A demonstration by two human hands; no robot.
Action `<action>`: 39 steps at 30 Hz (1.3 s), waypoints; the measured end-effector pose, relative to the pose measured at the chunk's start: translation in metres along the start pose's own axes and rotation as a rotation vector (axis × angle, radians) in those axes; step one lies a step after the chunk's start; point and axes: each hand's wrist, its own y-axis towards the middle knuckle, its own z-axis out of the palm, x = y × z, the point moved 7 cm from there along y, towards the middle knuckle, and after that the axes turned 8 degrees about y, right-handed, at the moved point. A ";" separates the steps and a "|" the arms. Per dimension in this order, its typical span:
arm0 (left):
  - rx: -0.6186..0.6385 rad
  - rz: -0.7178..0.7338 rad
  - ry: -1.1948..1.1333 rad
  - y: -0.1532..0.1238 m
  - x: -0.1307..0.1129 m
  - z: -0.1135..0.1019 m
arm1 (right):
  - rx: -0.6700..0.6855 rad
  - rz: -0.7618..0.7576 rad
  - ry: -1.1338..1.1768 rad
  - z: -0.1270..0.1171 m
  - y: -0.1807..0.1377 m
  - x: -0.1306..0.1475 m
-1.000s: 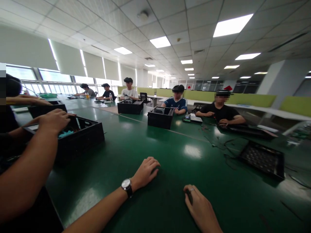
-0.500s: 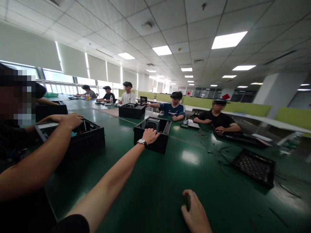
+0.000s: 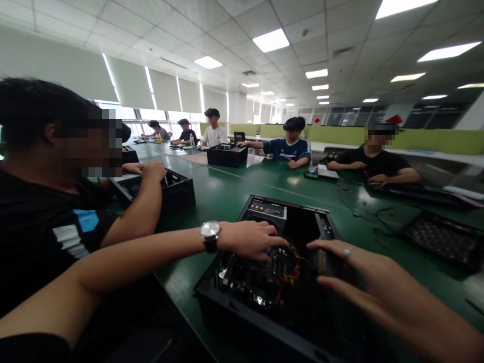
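Observation:
An open black computer case (image 3: 264, 343) lies right in front of me on the green table, its inside facing up. A power supply (image 3: 264, 205) with yellow labels sits at its far left corner, and coloured wires (image 3: 293, 267) run across the dark circuit boards. My left hand (image 3: 251, 238), with a watch on the wrist, reaches over the inside, fingers stretched and holding nothing visible. Over the case's right side, my right hand (image 3: 363, 269) grips a dark, boxy part (image 3: 333, 264) between thumb and fingers; blur hides its exact kind.
At my left a co-worker (image 3: 45, 201) leans over another open case (image 3: 177, 194). Across the green table (image 3: 219, 184), a person in blue (image 3: 287, 146) touches a third case (image 3: 227, 156). Loose cables and a black perforated panel (image 3: 442, 237) lie at the right.
The case has come much nearer, from mid-table to right before me. My left hand has shifted from its edge to over its inside. My right hand has risen from the table to the case.

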 end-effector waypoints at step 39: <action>0.173 0.075 0.265 0.081 0.009 0.058 | 0.308 0.051 -0.418 -0.004 -0.005 -0.008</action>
